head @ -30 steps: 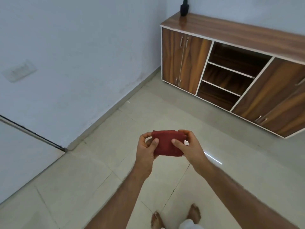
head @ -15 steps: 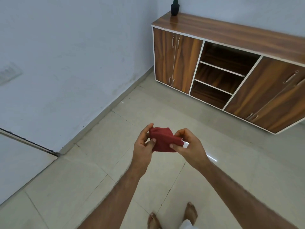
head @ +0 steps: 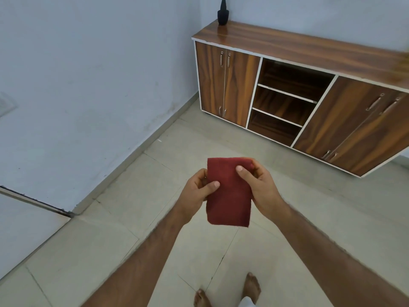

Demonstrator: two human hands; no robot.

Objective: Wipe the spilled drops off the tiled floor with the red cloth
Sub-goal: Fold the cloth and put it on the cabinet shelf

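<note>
Standing barefoot on the pale tiled floor (head: 137,196), the person holds a dark red rectangular cloth (head: 229,193) in the air in front of them. The left hand (head: 197,191) pinches its left edge between thumb and fingers, and the right hand (head: 259,185) grips its upper right corner, the rest hanging down. A wood-grain cabinet with white edging (head: 287,85) stands far right against the wall, a black vase (head: 222,15) on its far left end.

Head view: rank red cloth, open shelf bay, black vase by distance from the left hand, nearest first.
1. red cloth: pinched by the left hand itself, thumb on its left edge.
2. open shelf bay: middle of the wooden cabinet, ahead and to the right.
3. black vase: on the cabinet top's far left corner, by the wall.
</note>
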